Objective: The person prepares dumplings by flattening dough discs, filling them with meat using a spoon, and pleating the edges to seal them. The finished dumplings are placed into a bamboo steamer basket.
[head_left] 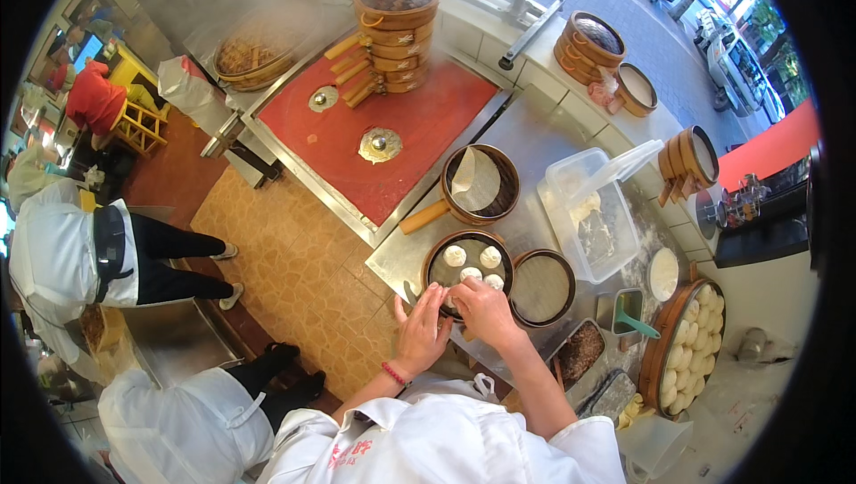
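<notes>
Both hands together at the near rim of a round bamboo steamer point(434, 263) on the steel bench point(535, 141). Left hand point(421, 328) with fingers point(431, 299) spread fairly wide, tips up against the right hand point(481, 310). Right fingers curled narrow around something small and pale, mostly hidden; cannot tell what. Three white buns point(473, 259) inside the steamer, just beyond the fingertips. Empty steamer point(542, 287) just beside, to the right.

Left hand point(421, 328), right hand point(480, 308) together, fingers seemingly pinching.
</notes>
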Tool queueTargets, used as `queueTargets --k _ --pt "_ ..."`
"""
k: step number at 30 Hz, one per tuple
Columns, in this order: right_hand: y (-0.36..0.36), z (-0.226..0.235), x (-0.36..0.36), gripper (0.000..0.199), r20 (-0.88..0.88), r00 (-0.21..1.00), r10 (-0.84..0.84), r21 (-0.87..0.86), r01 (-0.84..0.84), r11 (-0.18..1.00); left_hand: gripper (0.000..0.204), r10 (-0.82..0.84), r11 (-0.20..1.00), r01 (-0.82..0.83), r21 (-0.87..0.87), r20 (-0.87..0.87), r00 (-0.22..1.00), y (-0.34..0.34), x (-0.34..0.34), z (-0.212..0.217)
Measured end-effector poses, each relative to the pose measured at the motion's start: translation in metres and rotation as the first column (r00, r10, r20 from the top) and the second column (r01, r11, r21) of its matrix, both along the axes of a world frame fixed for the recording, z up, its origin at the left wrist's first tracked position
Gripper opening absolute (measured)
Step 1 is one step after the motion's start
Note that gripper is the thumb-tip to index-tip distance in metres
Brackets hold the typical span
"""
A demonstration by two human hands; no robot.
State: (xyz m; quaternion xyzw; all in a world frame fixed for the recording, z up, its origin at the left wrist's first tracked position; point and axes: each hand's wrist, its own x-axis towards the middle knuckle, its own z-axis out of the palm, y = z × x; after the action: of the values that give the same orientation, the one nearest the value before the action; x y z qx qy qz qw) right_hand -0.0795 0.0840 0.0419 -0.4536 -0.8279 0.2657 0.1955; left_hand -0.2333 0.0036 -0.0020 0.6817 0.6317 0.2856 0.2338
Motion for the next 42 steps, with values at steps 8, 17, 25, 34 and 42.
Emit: queueTargets --k 8,17,25,34,42 --pt "0.008 -0.013 0.008 0.007 0.082 0.986 0.144 -0.002 -0.145 0.989 0.061 -0.003 1.0 0.005 -0.029 0.047 0.999 0.002 0.0 0.005" --pt "-0.007 0.02 0.022 0.015 -0.204 0.971 -0.125 -0.12 0.102 0.987 0.059 0.115 0.993 -0.114 -0.014 0.094 0.989 -0.002 -0.012 0.001" --pt "-0.036 0.003 0.076 0.014 -0.21 0.877 -0.432 -0.207 0.392 0.896 0.054 0.102 0.993 -0.108 0.049 0.107 0.989 0.021 -0.012 0.01" --pt "-0.052 0.002 0.081 0.014 -0.25 0.868 -0.43 -0.244 0.373 0.895 0.048 -0.099 0.991 0.112 0.07 -0.176 0.98 0.021 0.014 0.001" --pt "-0.04 -0.002 0.073 0.012 -0.219 0.909 -0.354 -0.189 0.316 0.93 0.037 -0.012 0.997 0.038 0.071 -0.325 0.945 0.028 0.021 0.011"
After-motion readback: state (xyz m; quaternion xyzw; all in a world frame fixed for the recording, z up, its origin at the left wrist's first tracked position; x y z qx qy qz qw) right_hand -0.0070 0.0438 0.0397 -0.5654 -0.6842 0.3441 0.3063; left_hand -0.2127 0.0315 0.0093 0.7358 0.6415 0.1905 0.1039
